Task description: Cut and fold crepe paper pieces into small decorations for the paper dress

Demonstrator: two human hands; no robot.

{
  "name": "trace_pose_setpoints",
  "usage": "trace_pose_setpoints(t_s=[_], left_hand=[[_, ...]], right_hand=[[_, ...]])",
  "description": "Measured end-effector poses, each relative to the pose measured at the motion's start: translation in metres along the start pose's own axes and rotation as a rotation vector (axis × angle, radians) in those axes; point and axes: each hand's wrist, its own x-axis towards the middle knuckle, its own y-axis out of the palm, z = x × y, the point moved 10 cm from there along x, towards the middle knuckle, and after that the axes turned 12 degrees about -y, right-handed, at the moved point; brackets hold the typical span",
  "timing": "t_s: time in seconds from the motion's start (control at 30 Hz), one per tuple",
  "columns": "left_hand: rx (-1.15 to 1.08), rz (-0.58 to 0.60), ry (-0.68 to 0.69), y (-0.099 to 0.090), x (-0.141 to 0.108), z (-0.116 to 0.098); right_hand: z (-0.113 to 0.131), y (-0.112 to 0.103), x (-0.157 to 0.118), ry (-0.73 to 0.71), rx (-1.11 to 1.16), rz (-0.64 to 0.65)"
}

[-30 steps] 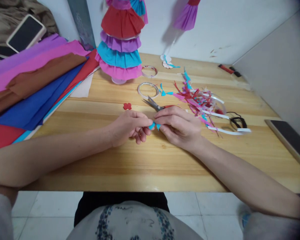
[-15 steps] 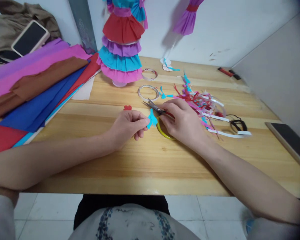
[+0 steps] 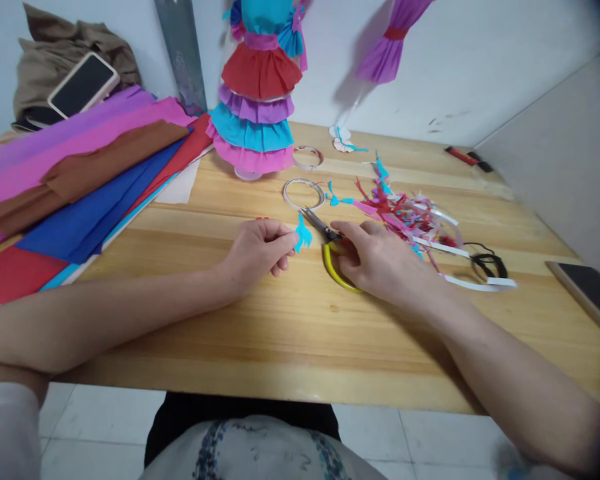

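Pale wooden tabletop is stretching beneath the person's forearms. The left hand is pinching a blue piece between thumb and forefinger, the other fingers curling beneath; its forearm is slanting inward from the left. Opposite, the right hand is reaching in palm-down, its fingers bending round the handles of the scissors, though whether they are passing through the loops is hard to tell. The blades are pointing away, close beside the blue piece. That piece is already showing notched, pointed edges; how much shaping is left, the view is not revealing. Beyond, a tape roll is lying flat, and cut scraps are heaping to its right. Farther back, a ruffled dress is standing with its tiers attached, before the white wall.
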Motion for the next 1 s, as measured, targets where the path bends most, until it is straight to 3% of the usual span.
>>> trace_pose_setpoints(t_s=[0.13,0.27,0.4,0.5,0.67,1.0], left_hand=[[0.016,-0.009,0.022,-0.001,0.0,-0.001],[0.077,0.01,0.081,0.004,-0.003,-0.005],[0.184,0.034,0.207,0.012,-0.008,-0.014],[0.276,0.019,0.333,0.015,-0.013,-0.021],[0.425,-0.01,0.486,0.021,-0.021,-0.027],[0.437,0.012,0.448,0.022,-0.018,-0.024]], right_hand=[[-0.005,-0.006,0.003,0.047,0.072,-0.076],[0.006,-0.013,0.006,-0.052,0.086,-0.163],[0.014,-0.021,0.002,-0.073,0.44,-0.314],[0.025,-0.015,0.003,-0.091,0.726,-0.317],[0.03,-0.006,0.005,-0.058,0.864,-0.345],[0.034,-0.003,0.008,-0.069,0.983,-0.297]])
